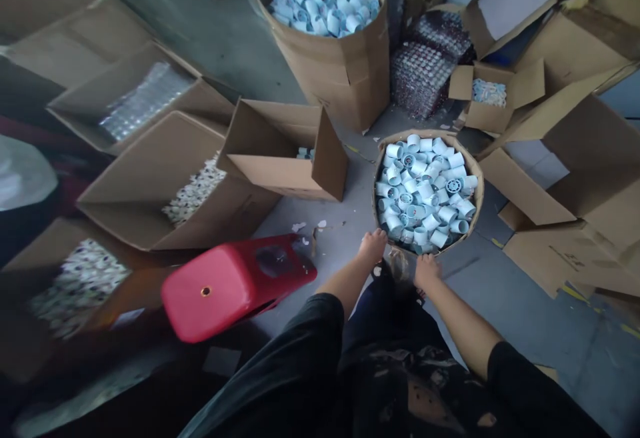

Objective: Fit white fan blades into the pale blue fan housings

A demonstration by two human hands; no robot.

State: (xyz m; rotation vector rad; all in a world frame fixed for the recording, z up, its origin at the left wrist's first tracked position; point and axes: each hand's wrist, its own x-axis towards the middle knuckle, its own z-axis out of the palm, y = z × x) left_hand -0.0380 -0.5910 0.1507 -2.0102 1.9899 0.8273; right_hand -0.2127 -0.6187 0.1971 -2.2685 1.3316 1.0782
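Gripped at its near rim by the left hand (373, 246) and right hand (428, 270), a carton (481, 191) of blue parts (425, 190) is seen just ahead of them; a heavy load in pliable cardboard is suggested, better held low at opposite sides
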